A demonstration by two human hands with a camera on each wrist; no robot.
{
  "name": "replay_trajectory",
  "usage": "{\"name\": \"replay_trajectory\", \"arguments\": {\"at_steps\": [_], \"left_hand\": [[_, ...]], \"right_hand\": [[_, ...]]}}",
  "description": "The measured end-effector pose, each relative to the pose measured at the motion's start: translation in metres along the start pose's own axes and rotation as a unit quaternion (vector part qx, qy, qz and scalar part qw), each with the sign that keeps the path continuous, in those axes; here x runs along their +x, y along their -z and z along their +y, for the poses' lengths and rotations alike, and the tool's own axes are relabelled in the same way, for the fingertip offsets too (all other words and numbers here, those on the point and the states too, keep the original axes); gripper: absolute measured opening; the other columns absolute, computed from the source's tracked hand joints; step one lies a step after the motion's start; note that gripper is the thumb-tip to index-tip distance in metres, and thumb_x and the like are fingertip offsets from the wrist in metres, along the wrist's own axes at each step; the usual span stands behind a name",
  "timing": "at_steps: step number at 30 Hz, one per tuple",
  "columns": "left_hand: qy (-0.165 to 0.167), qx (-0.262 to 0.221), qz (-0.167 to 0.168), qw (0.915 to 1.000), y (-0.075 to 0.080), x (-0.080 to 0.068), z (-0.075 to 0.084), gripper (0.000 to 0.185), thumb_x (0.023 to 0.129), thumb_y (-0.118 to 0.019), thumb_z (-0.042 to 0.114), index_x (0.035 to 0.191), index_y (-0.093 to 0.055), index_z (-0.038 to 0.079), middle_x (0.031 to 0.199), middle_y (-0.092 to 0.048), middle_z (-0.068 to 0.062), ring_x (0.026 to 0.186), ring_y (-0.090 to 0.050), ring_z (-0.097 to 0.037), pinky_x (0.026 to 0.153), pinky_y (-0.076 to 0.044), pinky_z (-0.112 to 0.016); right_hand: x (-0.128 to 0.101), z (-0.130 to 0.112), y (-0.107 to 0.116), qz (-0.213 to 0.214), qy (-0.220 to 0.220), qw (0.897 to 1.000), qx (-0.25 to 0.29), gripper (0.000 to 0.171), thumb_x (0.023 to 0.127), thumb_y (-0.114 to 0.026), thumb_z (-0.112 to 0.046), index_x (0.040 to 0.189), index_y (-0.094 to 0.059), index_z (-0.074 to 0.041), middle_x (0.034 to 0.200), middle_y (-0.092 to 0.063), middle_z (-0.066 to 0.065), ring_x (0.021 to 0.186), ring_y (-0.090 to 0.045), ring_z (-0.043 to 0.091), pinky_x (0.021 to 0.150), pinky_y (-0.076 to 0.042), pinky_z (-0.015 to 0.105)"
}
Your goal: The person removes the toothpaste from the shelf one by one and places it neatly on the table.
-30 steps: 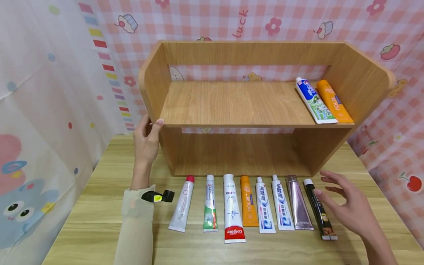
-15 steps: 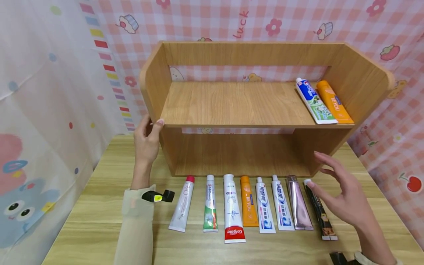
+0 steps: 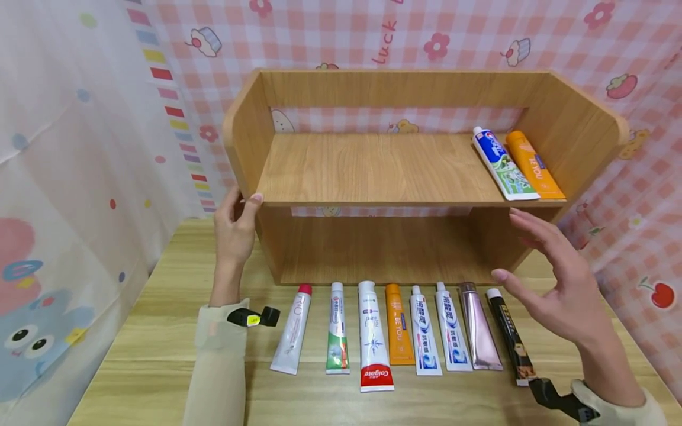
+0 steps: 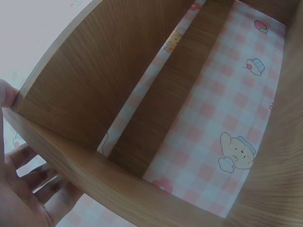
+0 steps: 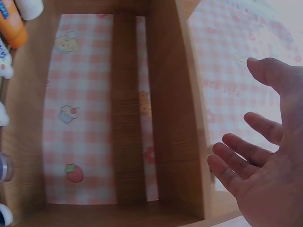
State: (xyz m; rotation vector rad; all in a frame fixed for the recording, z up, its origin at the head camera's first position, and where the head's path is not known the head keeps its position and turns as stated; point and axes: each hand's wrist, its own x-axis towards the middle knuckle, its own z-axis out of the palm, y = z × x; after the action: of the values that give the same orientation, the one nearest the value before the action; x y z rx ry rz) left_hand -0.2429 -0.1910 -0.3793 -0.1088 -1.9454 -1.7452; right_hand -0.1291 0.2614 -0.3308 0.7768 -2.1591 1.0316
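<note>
My left hand [image 3: 235,232] grips the left side of a wooden two-tier shelf [image 3: 373,168], thumb on the front edge and fingers outside the panel. My right hand [image 3: 562,278] is raised in front of the shelf's lower right side, fingers spread and holding nothing. Below it lies a black toothpaste tube [image 3: 510,337], nearest in a row of several tubes. Leftwards come a metallic pink tube [image 3: 481,328], two white-and-blue tubes, an orange tube [image 3: 399,325], a Colgate tube [image 3: 375,337], a white-and-green tube [image 3: 337,331] and a silver tube with a red cap [image 3: 292,331].
On the upper tier, at its right end, a blue-and-green toothpaste tube [image 3: 506,165] lies beside an orange tube [image 3: 534,165]. The shelf stands on a wood-grain table [image 3: 160,331]. Patterned cloth [image 3: 341,35] hangs behind and on both sides.
My right hand has moved up and away from the black tube, rising to the shelf's lower right side with nothing in it. The left hand keeps its grip on the shelf.
</note>
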Motion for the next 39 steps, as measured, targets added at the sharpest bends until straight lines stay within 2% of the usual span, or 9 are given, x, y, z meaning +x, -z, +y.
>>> {"name": "replay_trajectory", "arguments": {"at_steps": [4, 6, 11, 18, 24, 27, 32, 36, 39], "left_hand": [[0.0, 0.002, 0.0, 1.0, 0.0, 0.0, 0.0, 0.038, 0.098, -0.06, 0.026, 0.129, -0.066, 0.005, 0.12, -0.067, -0.014, 0.103, -0.062, -0.013, 0.089, -0.049, -0.025], [0.0, 0.002, 0.001, 1.0, 0.0, 0.0, 0.0, 0.038, 0.098, -0.06, 0.026, 0.13, -0.066, 0.005, 0.121, -0.067, -0.015, 0.103, -0.063, -0.013, 0.089, -0.049, -0.024], [-0.003, -0.001, 0.0, 1.0, 0.0, 0.0, -0.001, 0.039, 0.098, -0.06, 0.025, 0.131, -0.066, 0.006, 0.122, -0.067, -0.014, 0.104, -0.063, -0.013, 0.089, -0.049, -0.024], [-0.01, -0.004, 0.002, 0.9999, 0.0, 0.001, -0.003, 0.035, 0.097, -0.061, 0.024, 0.125, -0.066, 0.002, 0.114, -0.068, -0.008, 0.098, -0.063, -0.012, 0.084, -0.05, -0.024], [-0.012, -0.007, 0.002, 0.9999, 0.0, 0.001, -0.003, 0.038, 0.097, -0.061, 0.024, 0.13, -0.066, 0.005, 0.119, -0.068, -0.013, 0.1, -0.064, -0.013, 0.085, -0.051, -0.024], [-0.011, -0.01, 0.002, 0.9999, 0.0, 0.001, -0.003, 0.038, 0.097, -0.061, 0.023, 0.13, -0.066, 0.005, 0.118, -0.068, -0.013, 0.1, -0.064, -0.013, 0.085, -0.051, -0.025], [-0.006, -0.009, 0.002, 0.9999, 0.0, 0.0, -0.002, 0.038, 0.098, -0.06, 0.024, 0.13, -0.066, 0.005, 0.118, -0.068, -0.013, 0.101, -0.064, -0.013, 0.087, -0.05, -0.025], [-0.008, -0.009, 0.0, 0.9999, 0.0, 0.0, -0.002, 0.039, 0.098, -0.06, 0.024, 0.131, -0.066, 0.006, 0.119, -0.068, -0.014, 0.101, -0.064, -0.014, 0.087, -0.05, -0.025], [-0.01, -0.009, 0.001, 0.9999, 0.0, 0.0, -0.003, 0.038, 0.098, -0.06, 0.024, 0.13, -0.066, 0.005, 0.118, -0.068, -0.014, 0.1, -0.064, -0.014, 0.086, -0.051, -0.025]], "right_hand": [[0.011, 0.0, 0.002, 0.009, 0.013, 1.0, -0.01, 0.074, 0.087, -0.082, -0.037, 0.14, -0.056, 0.009, 0.143, -0.058, 0.023, 0.13, -0.054, 0.003, 0.108, -0.041, 0.012], [0.016, 0.003, 0.004, 0.014, 0.017, 1.0, -0.016, 0.076, 0.087, -0.081, -0.041, 0.14, -0.056, 0.008, 0.142, -0.059, 0.02, 0.13, -0.054, 0.004, 0.107, -0.041, 0.012], [0.026, 0.012, 0.009, 0.014, 0.016, 0.999, -0.039, 0.077, 0.086, -0.081, -0.043, 0.141, -0.057, 0.004, 0.14, -0.061, 0.018, 0.126, -0.056, 0.003, 0.107, -0.04, 0.012], [0.037, 0.024, 0.013, -0.001, -0.026, 0.996, -0.089, 0.079, 0.075, -0.088, -0.014, 0.147, -0.055, -0.011, 0.146, -0.058, 0.014, 0.127, -0.05, -0.004, 0.104, -0.036, 0.01], [0.051, 0.032, 0.015, -0.026, -0.06, 0.991, -0.113, 0.086, 0.074, -0.087, -0.009, 0.151, -0.051, -0.02, 0.154, -0.052, 0.008, 0.137, -0.042, -0.005, 0.105, -0.032, 0.008], [0.057, 0.037, 0.017, -0.033, -0.083, 0.989, -0.116, 0.087, 0.077, -0.086, -0.01, 0.153, -0.048, -0.027, 0.156, -0.049, 0.004, 0.141, -0.042, 0.001, 0.106, -0.03, 0.008], [0.068, 0.045, 0.023, -0.051, -0.136, 0.982, -0.121, 0.084, 0.084, -0.082, -0.019, 0.155, -0.041, -0.037, 0.16, -0.044, 0.002, 0.145, -0.043, 0.029, 0.107, -0.028, 0.008], [0.077, 0.047, 0.027, -0.067, -0.19, 0.972, -0.119, 0.084, 0.087, -0.08, -0.027, 0.157, -0.036, -0.04, 0.162, -0.04, 0.006, 0.145, -0.039, 0.041, 0.123, -0.032, 0.044], [0.085, 0.049, 0.029, -0.092, -0.232, 0.961, -0.115, 0.086, 0.089, -0.078, -0.035, 0.16, -0.029, -0.041, 0.166, -0.034, 0.01, 0.147, -0.034, 0.047, 0.114, -0.026, 0.073]]}}
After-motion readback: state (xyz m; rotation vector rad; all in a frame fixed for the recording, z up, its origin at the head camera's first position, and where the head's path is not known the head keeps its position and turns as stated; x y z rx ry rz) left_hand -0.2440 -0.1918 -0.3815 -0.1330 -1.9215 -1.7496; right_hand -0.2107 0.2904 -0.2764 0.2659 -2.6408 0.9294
